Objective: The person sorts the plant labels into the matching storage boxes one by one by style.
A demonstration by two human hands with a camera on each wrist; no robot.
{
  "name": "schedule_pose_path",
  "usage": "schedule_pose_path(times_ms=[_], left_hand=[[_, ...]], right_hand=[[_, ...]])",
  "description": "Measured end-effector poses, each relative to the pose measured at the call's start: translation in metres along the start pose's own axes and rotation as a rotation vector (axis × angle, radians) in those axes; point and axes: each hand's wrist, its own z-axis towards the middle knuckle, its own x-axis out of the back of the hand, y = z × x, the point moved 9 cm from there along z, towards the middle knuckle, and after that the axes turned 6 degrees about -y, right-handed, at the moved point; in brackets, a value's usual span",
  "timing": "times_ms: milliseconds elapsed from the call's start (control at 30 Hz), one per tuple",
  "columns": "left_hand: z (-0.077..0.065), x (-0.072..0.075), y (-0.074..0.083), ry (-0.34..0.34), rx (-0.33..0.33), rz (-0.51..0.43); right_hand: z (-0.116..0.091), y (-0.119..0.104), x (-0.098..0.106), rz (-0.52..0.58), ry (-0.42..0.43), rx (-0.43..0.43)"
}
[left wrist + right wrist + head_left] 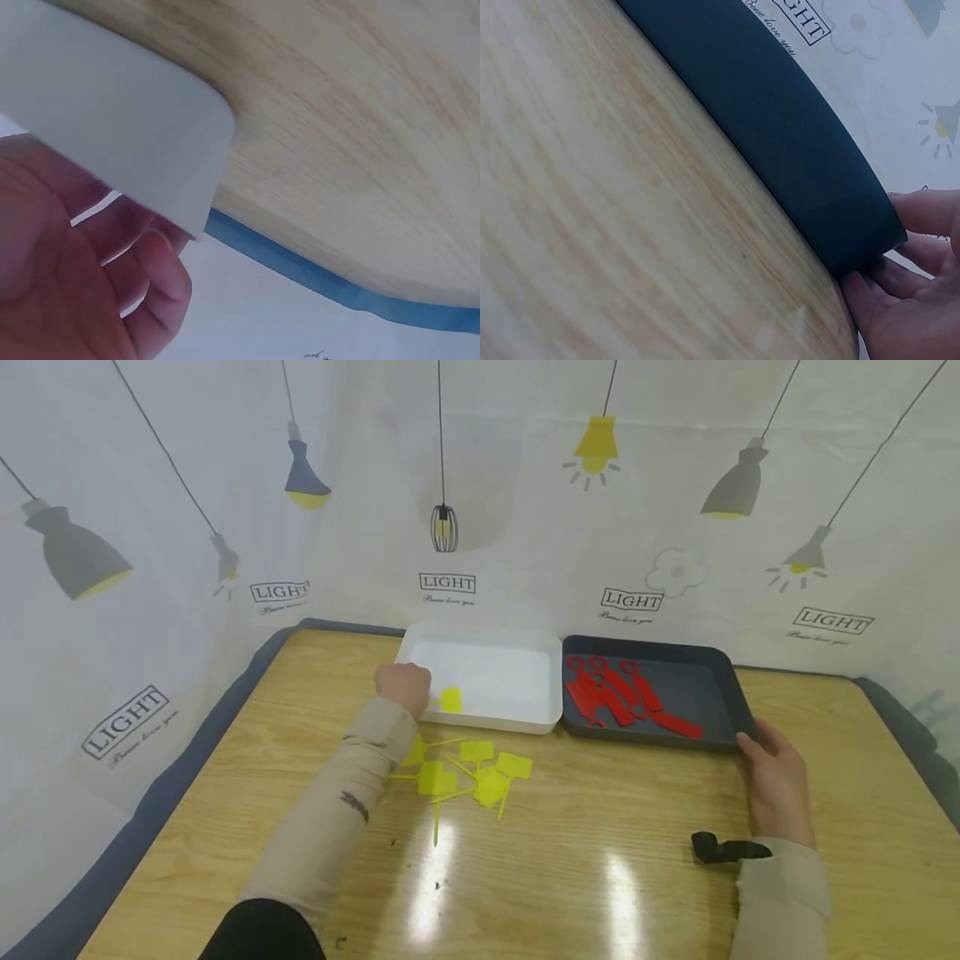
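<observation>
At the near left corner of a white tray (491, 720), my left hand (402, 687) grips the rim with curled fingers. In the left wrist view, several fingers (120, 225) pass behind the tray's wall (135, 112). A yellow plant label (451, 700) lies in the tray close by, its stem toward the hand. My right hand (780, 777) holds the near right corner of a dark grey tray (652, 737). In the right wrist view the thumb (862, 292) is at the base of this tray, with other fingers round its corner.
Several yellow plant labels (491, 785) lie loosely piled on the wooden table (540, 852) before the white tray. Several red tags (603, 689) with ring ends lie in the dark tray. A lamp-print cloth (510, 468) stands behind the trays, which sit side by side.
</observation>
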Motion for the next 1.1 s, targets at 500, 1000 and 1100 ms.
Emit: schedule_pose_path(times_ms=[500,1000,1100], left_hand=[[-0.035,0.038,0.006,0.386,-0.116,-0.178],[-0.067,0.03,0.037,0.317,-0.234,-0.457],[-0.07,0.027,0.037,0.315,-0.234,-0.477]], right_hand=[[-0.002,0.0,0.0,-0.003,-0.008,0.002],[-0.001,-0.001,0.0,0.026,-0.006,0.011],[-0.001,0.0,0.0,0.028,-0.001,0.009]])
